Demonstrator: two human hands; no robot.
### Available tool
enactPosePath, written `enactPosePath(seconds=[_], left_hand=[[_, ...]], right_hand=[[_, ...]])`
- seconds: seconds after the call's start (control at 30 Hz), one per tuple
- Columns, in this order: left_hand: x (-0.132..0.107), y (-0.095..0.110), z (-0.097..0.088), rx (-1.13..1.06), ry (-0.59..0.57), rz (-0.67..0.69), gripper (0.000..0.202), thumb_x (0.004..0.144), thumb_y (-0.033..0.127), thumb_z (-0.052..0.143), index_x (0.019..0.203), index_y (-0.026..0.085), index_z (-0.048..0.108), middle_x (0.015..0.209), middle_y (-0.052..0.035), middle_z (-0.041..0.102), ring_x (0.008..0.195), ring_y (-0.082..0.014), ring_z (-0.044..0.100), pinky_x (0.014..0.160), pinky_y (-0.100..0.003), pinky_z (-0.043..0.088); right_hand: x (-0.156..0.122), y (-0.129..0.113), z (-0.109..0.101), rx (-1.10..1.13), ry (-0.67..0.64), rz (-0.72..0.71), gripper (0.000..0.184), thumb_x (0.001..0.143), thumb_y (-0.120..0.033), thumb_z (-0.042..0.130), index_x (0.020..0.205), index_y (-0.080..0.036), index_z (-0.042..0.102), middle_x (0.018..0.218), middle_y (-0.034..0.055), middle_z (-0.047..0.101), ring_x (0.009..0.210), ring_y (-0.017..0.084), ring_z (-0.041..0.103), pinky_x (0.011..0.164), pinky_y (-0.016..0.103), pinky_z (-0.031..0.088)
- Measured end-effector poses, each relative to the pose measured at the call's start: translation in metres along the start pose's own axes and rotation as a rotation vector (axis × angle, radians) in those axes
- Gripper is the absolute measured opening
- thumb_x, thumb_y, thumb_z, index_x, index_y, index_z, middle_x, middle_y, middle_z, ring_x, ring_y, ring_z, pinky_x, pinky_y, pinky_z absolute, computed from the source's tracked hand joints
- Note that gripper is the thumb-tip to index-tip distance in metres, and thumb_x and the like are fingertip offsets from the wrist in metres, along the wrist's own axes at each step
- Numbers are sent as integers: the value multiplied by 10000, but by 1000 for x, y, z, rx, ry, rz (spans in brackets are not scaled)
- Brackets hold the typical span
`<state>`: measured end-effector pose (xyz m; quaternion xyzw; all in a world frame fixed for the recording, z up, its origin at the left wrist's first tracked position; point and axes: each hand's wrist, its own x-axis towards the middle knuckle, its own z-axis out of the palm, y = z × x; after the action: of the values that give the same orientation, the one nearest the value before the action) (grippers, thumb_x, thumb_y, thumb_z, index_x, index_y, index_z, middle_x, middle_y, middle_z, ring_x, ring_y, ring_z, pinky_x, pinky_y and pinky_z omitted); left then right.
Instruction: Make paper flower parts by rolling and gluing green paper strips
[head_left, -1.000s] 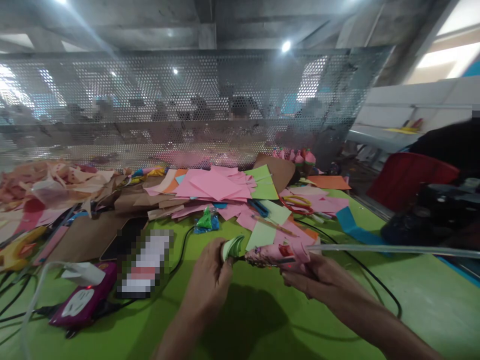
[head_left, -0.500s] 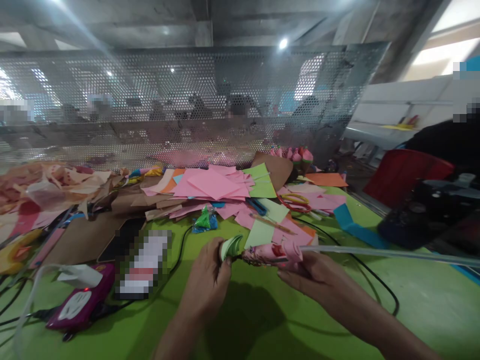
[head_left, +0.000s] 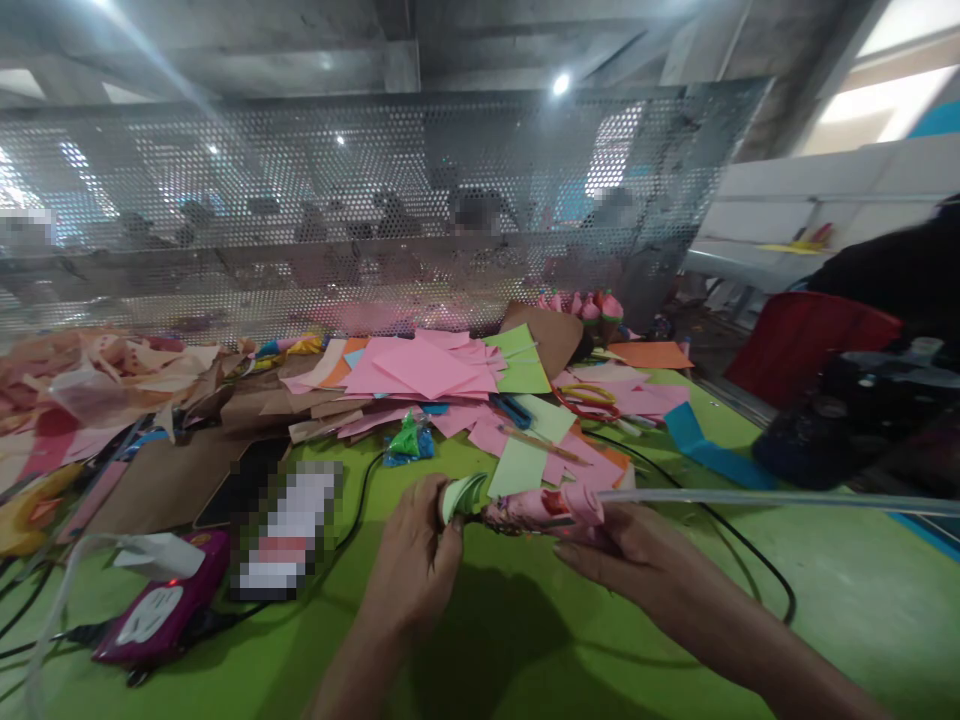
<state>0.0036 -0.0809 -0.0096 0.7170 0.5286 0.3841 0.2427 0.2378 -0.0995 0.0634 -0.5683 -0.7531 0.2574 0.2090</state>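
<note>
My left hand [head_left: 420, 550] is closed on a small rolled piece of light green paper [head_left: 463, 494], pinched between thumb and fingers. My right hand [head_left: 622, 550] grips a pink glue gun [head_left: 541, 508] with a stained, dark-flecked front. Its dark tip points left, at or very close to the lower edge of the green paper; whether they touch I cannot tell. From the gun's back end a long clear glue stick [head_left: 750, 497] runs off to the right. Both hands hover above the green table [head_left: 480, 640], casting a shadow. The right fingers are partly hidden behind the gun.
Pink paper sheets [head_left: 427, 370] lie piled ahead, with yellow-and-red scissors [head_left: 589, 398], a pencil [head_left: 547, 443] and a blue cutter [head_left: 514, 410]. At left are a phone [head_left: 244, 483] and a purple power box [head_left: 165, 600]. A black cable [head_left: 750, 555] runs behind my right hand.
My hands, the green paper and the glue gun keep almost the same place. The view has shifted slightly.
</note>
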Motion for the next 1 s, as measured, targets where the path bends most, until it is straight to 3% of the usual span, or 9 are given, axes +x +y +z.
enactPosePath(seconds=[0.43, 0.67, 1.0], left_hand=[[-5, 4, 6, -77, 99, 4, 284, 911, 280, 413, 1170, 255, 529, 1175, -71, 620, 1096, -261, 563, 951, -431, 403], [-5, 3, 4, -91, 93, 22, 291, 916, 285, 411, 1179, 253, 531, 1170, -71, 626, 1094, -264, 568, 948, -438, 411], [-4, 6, 2, -78, 86, 17, 285, 909, 296, 429, 1162, 239, 547, 1096, -69, 647, 1026, -266, 595, 918, -431, 434]], right_hand=[[-1, -4, 0, 145, -40, -52, 260, 900, -430, 571, 830, -207, 683, 729, 17, 627, 675, 191, 561, 609, 263, 438], [-2, -4, -1, 106, -41, -42, 270, 904, -418, 558, 769, -203, 651, 683, 14, 608, 657, 184, 547, 628, 267, 435], [-1, -3, -1, 3, -60, 17, 297, 913, -399, 512, 696, -197, 526, 632, -13, 517, 585, 145, 443, 540, 258, 305]])
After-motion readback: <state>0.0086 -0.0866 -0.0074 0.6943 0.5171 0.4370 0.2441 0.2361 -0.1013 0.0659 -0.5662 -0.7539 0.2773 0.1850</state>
